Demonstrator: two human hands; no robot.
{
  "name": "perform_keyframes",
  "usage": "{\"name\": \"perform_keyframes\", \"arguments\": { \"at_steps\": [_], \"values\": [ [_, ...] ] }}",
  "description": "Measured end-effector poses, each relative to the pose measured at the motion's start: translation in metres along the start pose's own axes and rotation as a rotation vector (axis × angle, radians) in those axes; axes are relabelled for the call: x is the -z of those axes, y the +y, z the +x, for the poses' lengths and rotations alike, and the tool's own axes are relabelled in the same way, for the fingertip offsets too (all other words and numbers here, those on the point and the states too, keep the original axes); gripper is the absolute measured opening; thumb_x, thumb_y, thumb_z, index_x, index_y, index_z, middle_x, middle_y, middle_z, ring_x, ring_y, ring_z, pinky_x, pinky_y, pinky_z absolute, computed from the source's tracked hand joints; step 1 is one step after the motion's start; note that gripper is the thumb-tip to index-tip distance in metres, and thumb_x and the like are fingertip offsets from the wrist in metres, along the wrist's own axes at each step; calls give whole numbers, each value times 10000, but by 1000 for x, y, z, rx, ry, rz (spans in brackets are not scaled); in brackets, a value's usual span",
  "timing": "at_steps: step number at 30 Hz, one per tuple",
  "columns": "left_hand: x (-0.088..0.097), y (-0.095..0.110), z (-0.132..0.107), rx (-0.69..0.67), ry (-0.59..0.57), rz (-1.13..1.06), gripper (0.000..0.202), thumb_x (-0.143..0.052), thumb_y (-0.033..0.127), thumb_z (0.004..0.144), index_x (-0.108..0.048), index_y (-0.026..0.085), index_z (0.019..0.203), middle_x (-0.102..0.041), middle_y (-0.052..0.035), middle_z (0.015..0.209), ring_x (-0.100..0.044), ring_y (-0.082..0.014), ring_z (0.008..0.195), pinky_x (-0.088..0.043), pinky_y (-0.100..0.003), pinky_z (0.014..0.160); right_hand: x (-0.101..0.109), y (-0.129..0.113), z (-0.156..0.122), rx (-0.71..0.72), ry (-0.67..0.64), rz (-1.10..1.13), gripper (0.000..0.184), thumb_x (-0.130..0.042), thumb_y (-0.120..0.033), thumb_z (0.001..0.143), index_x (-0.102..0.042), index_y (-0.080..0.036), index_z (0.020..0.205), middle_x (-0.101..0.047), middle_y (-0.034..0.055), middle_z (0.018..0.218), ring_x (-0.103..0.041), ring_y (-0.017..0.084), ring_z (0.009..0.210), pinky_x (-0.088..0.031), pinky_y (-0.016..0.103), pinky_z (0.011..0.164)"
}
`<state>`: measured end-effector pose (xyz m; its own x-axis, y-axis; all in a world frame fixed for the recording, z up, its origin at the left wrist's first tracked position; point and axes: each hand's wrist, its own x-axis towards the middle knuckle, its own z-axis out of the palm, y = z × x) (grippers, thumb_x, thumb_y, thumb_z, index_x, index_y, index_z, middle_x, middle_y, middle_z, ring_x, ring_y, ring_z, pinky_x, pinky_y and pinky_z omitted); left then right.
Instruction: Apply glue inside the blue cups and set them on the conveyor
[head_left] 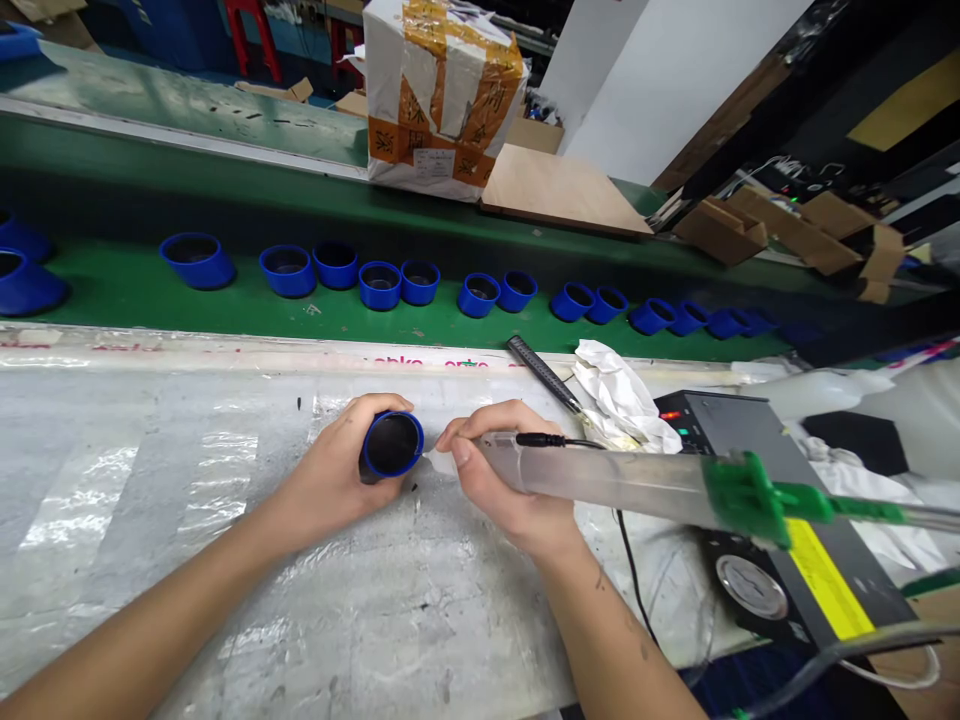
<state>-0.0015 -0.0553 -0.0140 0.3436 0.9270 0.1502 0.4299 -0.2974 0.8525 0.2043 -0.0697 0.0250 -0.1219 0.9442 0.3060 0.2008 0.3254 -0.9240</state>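
My left hand (341, 470) is wrapped around a blue cylindrical cap (391, 445), its dark open end turned toward me. My right hand (502, 470) grips a long translucent dispensing syringe (600, 478) with a green fitting (739, 498) at its rear. The syringe's pale tip sits right at the cap's rim. Both hands rest on a worktable covered in shiny taped plastic (187, 480).
A green conveyor belt (300, 310) behind the table carries a long row of blue caps (379, 285). A black controller box (750, 440), a crumpled white cloth (619, 395) and a black pen-like tool (544, 372) lie to the right. A taped carton (439, 90) stands beyond.
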Motion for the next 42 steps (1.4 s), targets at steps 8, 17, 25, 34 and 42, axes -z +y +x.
{"name": "perform_keyframes", "arguments": {
  "at_steps": [8,17,25,34,42],
  "values": [
    [1,1,-1,-12,-9,-35,521,-681,114,773,-492,290,1226,-626,-44,1287,-646,-260,1149,-538,-438,938,-3,-4,-1,-17,-67,32,82,-716,-227,876,-655,-281,889,-759,0,785,-756,223,745,-606,374,718],
    [2,3,0,19,-29,-47,555,-706,128,756,-488,295,1239,-618,-42,1310,-635,-281,1174,-531,-456,951,-8,-7,-4,-64,-85,41,107,-723,-213,859,-654,-293,876,-727,-33,739,-612,153,556,-582,365,705],
    [2,2,-1,17,-38,-75,546,-716,146,760,-490,287,1237,-611,-62,1308,-637,-296,1164,-530,-476,953,-17,-10,-3,-56,-71,123,87,-715,-215,872,-651,-268,897,-776,11,828,-757,223,798,-574,342,695],
    [2,2,-1,8,-61,-95,555,-727,140,771,-485,297,1245,-596,-71,1314,-619,-303,1207,-545,-480,957,-26,-9,-1,-38,-26,188,84,-714,-218,875,-653,-264,911,-770,18,845,-757,213,796,-601,362,748],
    [3,2,-1,5,-57,-107,557,-718,130,769,-482,296,1245,-600,-76,1313,-631,-303,1195,-546,-487,952,-32,-8,1,-57,16,231,92,-733,-258,868,-654,-264,914,-735,6,777,-705,181,688,-619,383,772]
  ]
}}
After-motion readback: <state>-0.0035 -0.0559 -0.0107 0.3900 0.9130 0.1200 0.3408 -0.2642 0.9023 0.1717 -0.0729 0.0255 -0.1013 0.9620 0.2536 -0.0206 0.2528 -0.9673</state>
